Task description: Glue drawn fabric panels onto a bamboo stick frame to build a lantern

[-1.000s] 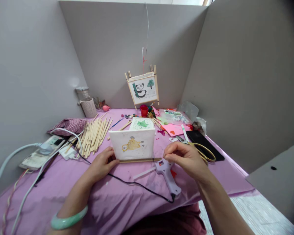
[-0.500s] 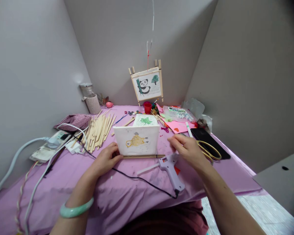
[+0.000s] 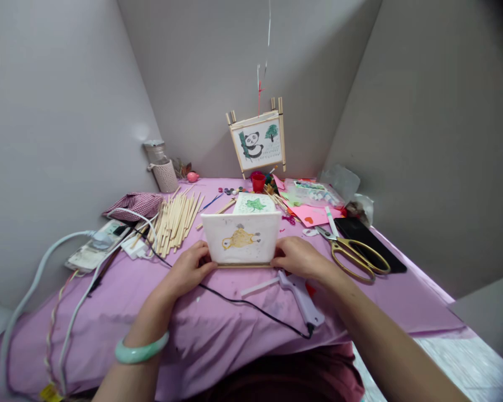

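Observation:
A small white paper panel [image 3: 241, 238] with a yellow drawing stands upright on the purple cloth, its lower edge on a thin wooden stick [image 3: 243, 265]. My left hand [image 3: 189, 269] is closed on the stick's left end at the panel's lower left corner. My right hand [image 3: 298, 258] is closed on the stick's right end at the lower right corner. A pale purple glue gun [image 3: 300, 295] lies just in front of my right hand, its black cord [image 3: 243, 304] trailing across the cloth. Behind the panel lies a second sheet with a green leaf drawing [image 3: 255, 204].
A pile of wooden sticks [image 3: 176, 219] lies at the back left, beside a power strip and cables [image 3: 96, 248]. Gold scissors [image 3: 354, 252] and a black phone [image 3: 368, 236] lie at the right. A panda lantern [image 3: 260, 142] hangs at the back above a red cup [image 3: 258, 182] and pink paper [image 3: 314, 215].
My right hand left the spot above the glue gun and moved left to the panel's lower right corner, closing on the stick's end. The view shifted slightly; my left hand stayed put.

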{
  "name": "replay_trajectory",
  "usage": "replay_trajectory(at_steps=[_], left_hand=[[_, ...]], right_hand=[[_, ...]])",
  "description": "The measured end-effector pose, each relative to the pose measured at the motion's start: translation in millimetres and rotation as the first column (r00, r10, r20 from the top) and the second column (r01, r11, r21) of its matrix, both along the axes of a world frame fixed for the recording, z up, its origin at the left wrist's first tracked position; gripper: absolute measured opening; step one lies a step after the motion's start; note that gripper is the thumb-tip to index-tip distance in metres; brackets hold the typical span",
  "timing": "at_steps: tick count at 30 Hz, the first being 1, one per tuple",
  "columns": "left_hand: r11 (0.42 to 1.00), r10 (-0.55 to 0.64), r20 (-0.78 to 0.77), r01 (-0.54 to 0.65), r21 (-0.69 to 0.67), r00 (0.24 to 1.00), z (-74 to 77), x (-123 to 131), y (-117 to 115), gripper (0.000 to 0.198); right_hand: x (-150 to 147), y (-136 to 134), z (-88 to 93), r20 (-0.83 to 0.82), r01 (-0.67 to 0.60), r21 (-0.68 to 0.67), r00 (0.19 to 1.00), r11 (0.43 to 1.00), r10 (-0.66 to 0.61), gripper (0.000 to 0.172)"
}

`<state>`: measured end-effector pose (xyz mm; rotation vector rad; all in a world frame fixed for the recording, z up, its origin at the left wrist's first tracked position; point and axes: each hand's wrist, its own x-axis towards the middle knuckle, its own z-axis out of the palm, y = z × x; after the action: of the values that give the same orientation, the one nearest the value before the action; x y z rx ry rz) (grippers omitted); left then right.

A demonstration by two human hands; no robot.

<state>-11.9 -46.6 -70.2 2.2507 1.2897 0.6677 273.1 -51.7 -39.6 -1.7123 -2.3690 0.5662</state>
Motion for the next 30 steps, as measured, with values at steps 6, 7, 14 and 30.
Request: replay_trajectory(at_steps=[6,7,14,30], left_hand=[[1.0,0.013,0.009,-0.013,-0.007,1.0,1.7,1.3,-1.7,0.01],[1.0,0.015,0.01,-0.015,-0.008,1.0,1.8,1.4,-2.0,0.01],[1.0,0.002,0.027,-0.002,0.001,1.0,2.2,1.9,-2.7,0.011],[1.0,0.007,0.011,-0.007,-0.006,1.0,2.7,0.9,-2.2,0.01]], right_hand=[[1.0,3.0,0.3,0.016,-0.071,-0.015,0.997,0.997,0.071,0.016],[2.0,3.6,0.9,0.009,-0.094,-0.023,0.995,0.995,0.095,0.017],[12.9,12.8,2.4,-0.063,-0.257,-0.032,0.965,0.966,0.255,0.019],[19.9,8.0,12.9,-0.028,-0.221,0.033,0.975,0.975,0.222,0.014]])
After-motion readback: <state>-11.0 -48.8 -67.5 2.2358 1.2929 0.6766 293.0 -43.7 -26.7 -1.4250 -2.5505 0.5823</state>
